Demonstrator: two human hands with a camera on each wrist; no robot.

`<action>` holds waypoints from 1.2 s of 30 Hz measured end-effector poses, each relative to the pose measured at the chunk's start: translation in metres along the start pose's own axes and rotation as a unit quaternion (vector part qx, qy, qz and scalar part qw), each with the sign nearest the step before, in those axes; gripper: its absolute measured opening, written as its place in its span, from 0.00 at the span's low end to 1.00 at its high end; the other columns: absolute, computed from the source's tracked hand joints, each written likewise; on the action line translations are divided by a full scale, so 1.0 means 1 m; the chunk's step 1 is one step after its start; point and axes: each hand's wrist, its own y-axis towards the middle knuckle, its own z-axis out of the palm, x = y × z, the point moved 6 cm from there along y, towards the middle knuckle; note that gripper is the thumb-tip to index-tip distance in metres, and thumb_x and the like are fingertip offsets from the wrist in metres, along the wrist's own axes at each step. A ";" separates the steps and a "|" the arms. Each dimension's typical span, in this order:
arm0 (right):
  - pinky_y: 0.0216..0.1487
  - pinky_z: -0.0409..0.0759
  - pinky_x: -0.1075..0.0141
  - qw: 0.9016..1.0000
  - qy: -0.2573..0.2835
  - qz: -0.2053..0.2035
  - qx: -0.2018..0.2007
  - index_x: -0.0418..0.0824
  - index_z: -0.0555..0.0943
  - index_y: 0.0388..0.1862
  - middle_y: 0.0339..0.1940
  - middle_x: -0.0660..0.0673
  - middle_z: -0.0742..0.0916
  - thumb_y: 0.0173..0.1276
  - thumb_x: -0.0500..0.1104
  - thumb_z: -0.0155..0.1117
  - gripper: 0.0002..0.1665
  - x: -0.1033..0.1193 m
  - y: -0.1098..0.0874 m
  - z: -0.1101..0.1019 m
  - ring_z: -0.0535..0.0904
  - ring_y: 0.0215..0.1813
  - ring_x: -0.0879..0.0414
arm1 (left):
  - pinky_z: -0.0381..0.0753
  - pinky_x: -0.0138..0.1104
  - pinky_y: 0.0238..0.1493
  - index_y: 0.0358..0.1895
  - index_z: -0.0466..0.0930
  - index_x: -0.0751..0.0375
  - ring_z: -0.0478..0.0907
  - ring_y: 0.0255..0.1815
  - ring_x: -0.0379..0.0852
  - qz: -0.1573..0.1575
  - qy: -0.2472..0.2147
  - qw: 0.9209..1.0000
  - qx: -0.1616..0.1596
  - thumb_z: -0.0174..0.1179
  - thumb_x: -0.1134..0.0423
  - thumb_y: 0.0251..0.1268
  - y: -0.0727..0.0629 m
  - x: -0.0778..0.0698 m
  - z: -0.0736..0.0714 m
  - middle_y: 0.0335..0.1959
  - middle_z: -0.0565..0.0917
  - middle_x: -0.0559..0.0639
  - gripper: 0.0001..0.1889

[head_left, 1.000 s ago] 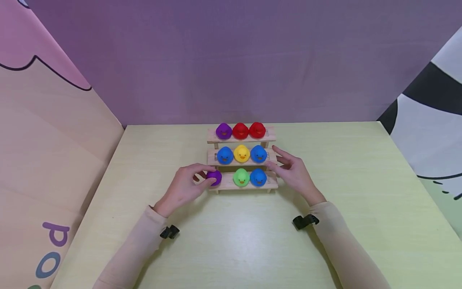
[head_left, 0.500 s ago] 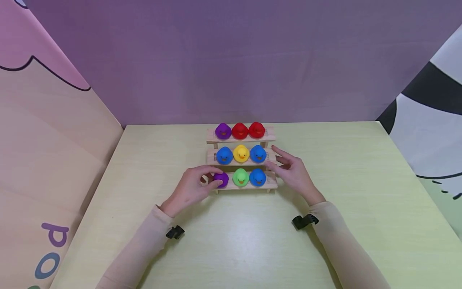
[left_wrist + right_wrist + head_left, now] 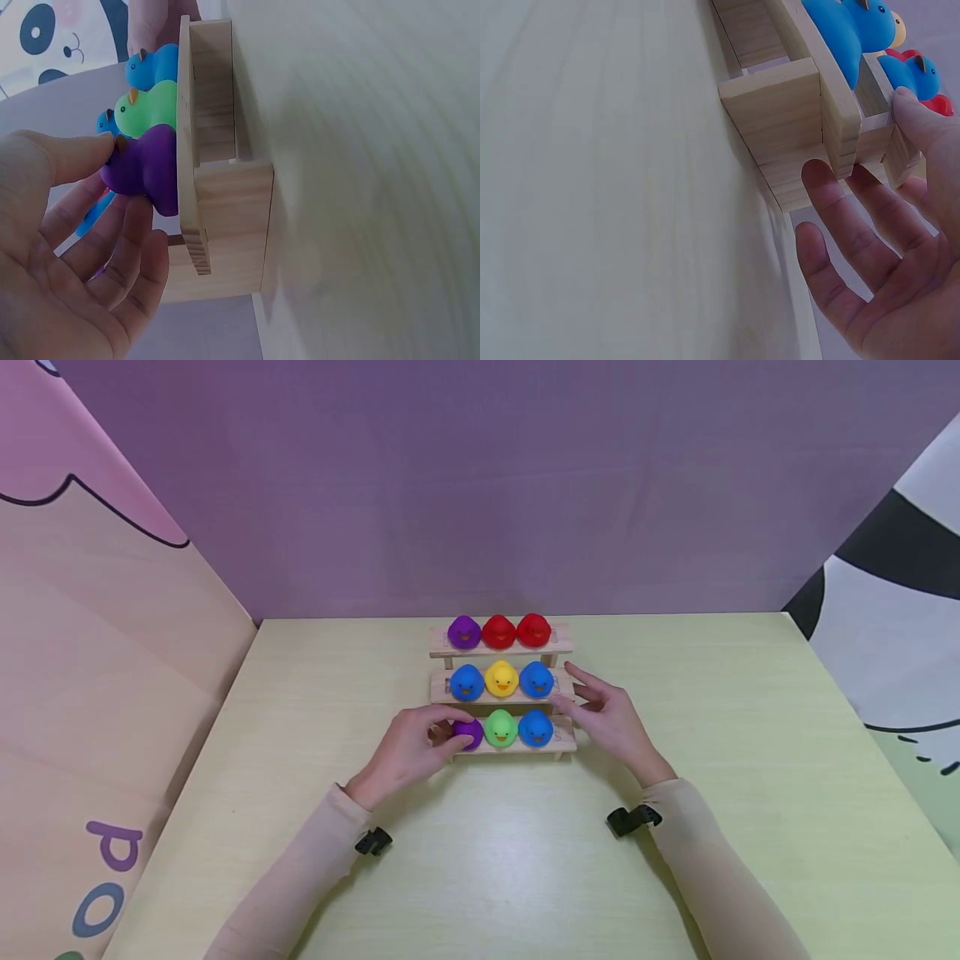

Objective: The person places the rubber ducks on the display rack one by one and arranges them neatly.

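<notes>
My left hand [image 3: 412, 745] pinches a purple rubber duck [image 3: 469, 734] between thumb and fingers at the left of the bottom step of a three-step wooden rack [image 3: 517, 748]. In the left wrist view the purple duck [image 3: 154, 171] sits on the board, right against the green duck [image 3: 150, 109]. A blue duck [image 3: 536, 728] stands on the green one's other side. My right hand [image 3: 611, 720] holds the rack's right end at the middle step, its thumb beside another blue duck [image 3: 537, 679]. The right wrist view shows the lower fingers of this hand [image 3: 900, 277] loosely bent beside the wood.
The middle step also bears a blue duck [image 3: 467, 682] and a yellow duck [image 3: 502, 678]. On the top step stand a purple duck [image 3: 464, 632] and two red ducks [image 3: 498, 632]. The pale table [image 3: 495, 860] meets a purple backdrop [image 3: 525, 485] behind the rack.
My left hand has moved right along the bottom step with the purple duck, closing the gap to the green duck. The right hand and the rack have stayed in place.
</notes>
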 end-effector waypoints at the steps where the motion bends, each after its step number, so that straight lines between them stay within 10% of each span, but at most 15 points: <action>1: 0.71 0.79 0.39 1.000 0.000 0.000 0.000 0.53 0.67 0.85 0.81 0.38 0.75 0.76 0.59 0.69 0.43 0.000 0.000 0.000 0.76 0.77 0.37 | 0.83 0.33 0.39 0.55 0.91 0.53 0.81 0.37 0.43 0.001 0.002 1.000 0.000 0.73 0.63 0.69 0.000 0.000 0.000 0.49 0.90 0.47 0.13; 36: 0.73 0.77 0.40 1.000 0.004 0.016 0.011 0.52 0.62 0.87 0.85 0.37 0.70 0.77 0.61 0.67 0.46 0.002 -0.003 0.000 0.73 0.79 0.35 | 0.85 0.35 0.43 0.59 0.88 0.53 0.83 0.44 0.41 0.020 0.026 0.999 -0.007 0.71 0.60 0.72 -0.003 0.005 -0.011 0.52 0.90 0.46 0.15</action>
